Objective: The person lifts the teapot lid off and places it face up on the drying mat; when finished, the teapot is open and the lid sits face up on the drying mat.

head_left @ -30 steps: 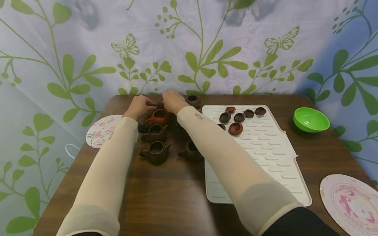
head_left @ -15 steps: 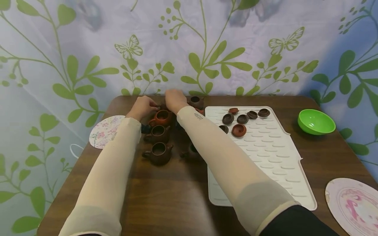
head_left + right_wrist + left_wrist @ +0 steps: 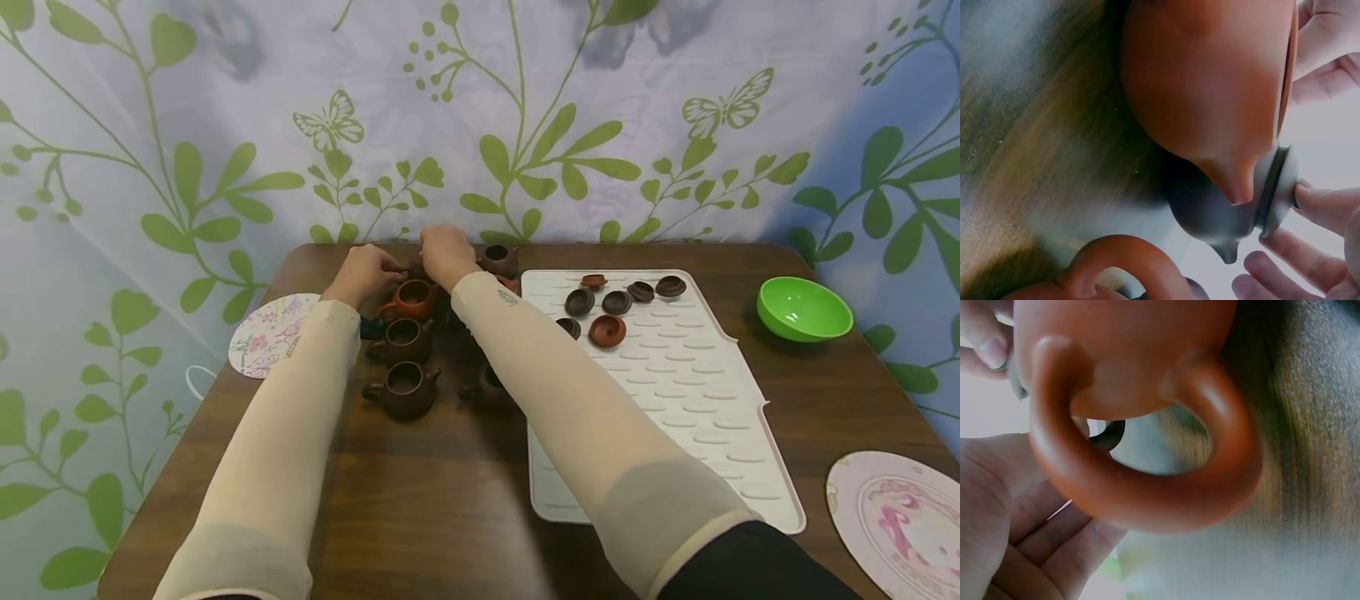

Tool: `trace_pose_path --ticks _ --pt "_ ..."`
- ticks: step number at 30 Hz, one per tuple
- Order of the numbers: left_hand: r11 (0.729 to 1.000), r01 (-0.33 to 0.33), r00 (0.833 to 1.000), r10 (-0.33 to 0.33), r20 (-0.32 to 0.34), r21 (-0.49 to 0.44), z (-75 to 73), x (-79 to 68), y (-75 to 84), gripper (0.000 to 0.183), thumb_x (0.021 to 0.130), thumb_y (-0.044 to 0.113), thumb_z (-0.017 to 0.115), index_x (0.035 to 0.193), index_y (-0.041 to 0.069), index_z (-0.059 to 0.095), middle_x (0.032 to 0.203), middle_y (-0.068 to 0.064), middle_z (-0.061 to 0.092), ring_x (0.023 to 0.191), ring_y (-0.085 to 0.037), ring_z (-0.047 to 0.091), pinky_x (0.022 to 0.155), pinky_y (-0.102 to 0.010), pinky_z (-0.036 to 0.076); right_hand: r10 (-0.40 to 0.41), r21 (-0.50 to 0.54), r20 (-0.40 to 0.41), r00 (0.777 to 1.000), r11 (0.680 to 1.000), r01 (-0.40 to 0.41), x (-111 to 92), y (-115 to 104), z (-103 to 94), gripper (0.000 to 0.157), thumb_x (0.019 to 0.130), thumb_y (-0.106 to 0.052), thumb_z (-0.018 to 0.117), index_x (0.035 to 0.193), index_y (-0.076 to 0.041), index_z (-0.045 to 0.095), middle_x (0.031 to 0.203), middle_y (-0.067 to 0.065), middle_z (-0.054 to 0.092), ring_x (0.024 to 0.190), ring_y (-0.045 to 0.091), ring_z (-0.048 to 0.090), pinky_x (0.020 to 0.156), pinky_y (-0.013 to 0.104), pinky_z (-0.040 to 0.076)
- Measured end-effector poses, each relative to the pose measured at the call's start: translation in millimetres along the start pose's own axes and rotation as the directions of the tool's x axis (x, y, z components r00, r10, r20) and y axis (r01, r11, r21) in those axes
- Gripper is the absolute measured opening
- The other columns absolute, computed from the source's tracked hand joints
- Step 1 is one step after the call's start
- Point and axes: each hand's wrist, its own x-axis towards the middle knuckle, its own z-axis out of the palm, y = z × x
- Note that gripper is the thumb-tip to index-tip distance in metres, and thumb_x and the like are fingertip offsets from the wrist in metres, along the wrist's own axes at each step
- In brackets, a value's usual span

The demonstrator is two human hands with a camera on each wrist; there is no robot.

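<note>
A small dark teapot (image 3: 1200, 197) stands in the back row, mostly hidden behind my hands in the head view. My left hand (image 3: 363, 273) holds its dark handle (image 3: 1110, 434) between thumb and finger. At its mouth, my right hand (image 3: 447, 254) pinches a dark lid (image 3: 1280, 194) with thumb and fingers; whether the lid is fully seated I cannot tell. Just in front is an orange-brown teapot (image 3: 414, 296), whose looped handle (image 3: 1147, 497) fills much of the left wrist view. Two dark brown teapots, one (image 3: 403, 337) behind the other (image 3: 403, 388), stand nearer me.
Another brown teapot (image 3: 499, 261) stands at the back, and one (image 3: 489, 387) lies partly under my right sleeve. A white mat (image 3: 675, 408) bears several small lids (image 3: 607, 331). To the right are a green bowl (image 3: 804, 310) and a pink round mat (image 3: 903, 517); a floral round mat (image 3: 266, 337) lies left.
The head view has shifted slightly. Both hands stay at the back teapot, with no clear movement of the things on the table.
</note>
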Motion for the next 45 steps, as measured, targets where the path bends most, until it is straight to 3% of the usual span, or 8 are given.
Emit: trace_pose_path --ticks 5,11,28,34,37,40,43,45 --pt "1.000 -0.009 1.000 0.009 0.002 0.012 0.4 0.3 0.2 0.017 0.098 0.010 0.077 0.110 -0.001 0.082 0.108 -0.016 0.077 0.113 -0.038 0.067 0.097 -0.051 0.052 -0.050 0.064 -0.024 0.998 0.997 0.052 -6.5 0.4 -8.0 0.020 0.110 -0.021 0.060 0.125 -0.016 0.073 0.120 0.002 0.068 0.102 0.020 0.065 0.076 0.034 0.054" --pt "1.000 -0.002 1.000 0.002 0.009 0.007 -0.2 0.4 0.5 0.017 0.098 0.010 0.077 0.110 -0.001 0.082 0.109 -0.017 0.077 0.112 -0.039 0.067 0.097 -0.052 0.052 -0.069 0.082 -0.010 0.998 0.994 0.069 -12.7 -0.6 -18.0 0.026 0.111 -0.018 0.058 0.133 -0.016 0.071 0.130 0.001 0.067 0.115 0.018 0.064 0.087 0.031 0.054" --pt "0.999 0.009 0.999 -0.011 0.034 0.042 -0.4 4.8 0.6 0.020 0.099 0.011 0.076 0.114 -0.001 0.081 0.113 -0.017 0.076 0.115 -0.038 0.066 0.099 -0.051 0.051 -0.208 0.124 0.045 0.977 0.972 0.202 -26.2 18.5 -27.6 0.015 0.110 -0.013 0.059 0.121 -0.004 0.063 0.118 0.010 0.063 0.104 0.023 0.061 0.088 0.037 0.050" --pt "0.999 -0.003 1.000 0.002 0.024 0.042 -1.3 3.5 0.0 0.018 0.099 0.010 0.076 0.112 -0.001 0.081 0.111 -0.017 0.076 0.114 -0.038 0.067 0.097 -0.051 0.052 -0.225 0.184 0.064 0.972 0.960 0.210 -29.5 22.5 -30.6 0.039 0.112 -0.012 0.054 0.151 -0.011 0.055 0.149 0.010 0.056 0.125 0.026 0.059 0.096 0.035 0.049" --pt "0.999 -0.009 1.000 0.008 0.025 0.048 -1.4 3.2 -0.1 0.019 0.099 0.010 0.076 0.113 -0.002 0.081 0.111 -0.017 0.076 0.113 -0.038 0.067 0.097 -0.051 0.052 -0.264 0.202 0.072 0.962 0.948 0.245 -30.9 23.2 -32.0 0.046 0.113 -0.008 0.050 0.157 -0.019 0.052 0.156 0.007 0.052 0.090 0.023 0.062 0.076 0.031 0.048" --pt "0.999 -0.004 1.000 0.002 0.027 0.050 -0.9 2.8 0.3 0.019 0.099 0.010 0.075 0.114 -0.002 0.081 0.111 -0.017 0.076 0.113 -0.038 0.067 0.097 -0.051 0.052 -0.310 0.237 0.095 0.946 0.930 0.281 -33.6 23.8 -33.3 0.047 0.113 -0.006 0.047 0.156 -0.024 0.054 0.151 0.010 0.056 0.064 0.023 0.047 0.061 0.030 0.041" --pt "0.999 -0.004 1.000 0.003 0.028 0.047 0.0 3.0 0.7 0.020 0.100 0.010 0.075 0.114 -0.002 0.080 0.111 -0.018 0.076 0.113 -0.038 0.067 0.097 -0.051 0.052 -0.350 0.337 0.105 0.931 0.893 0.298 -37.8 25.7 -34.1 0.043 0.114 -0.008 0.047 0.153 -0.021 0.058 0.149 0.011 0.056 0.073 0.021 0.060 0.065 0.028 0.048" --pt "0.999 -0.010 1.000 0.009 0.027 0.046 0.7 3.2 1.0 0.020 0.099 0.010 0.075 0.114 -0.003 0.080 0.110 -0.018 0.076 0.113 -0.038 0.067 0.097 -0.051 0.052 -0.375 0.438 0.106 0.921 0.849 0.295 -41.2 27.8 -34.4 0.040 0.114 -0.013 0.050 0.152 -0.017 0.057 0.150 0.013 0.054 0.093 0.026 0.068 0.077 0.032 0.055"
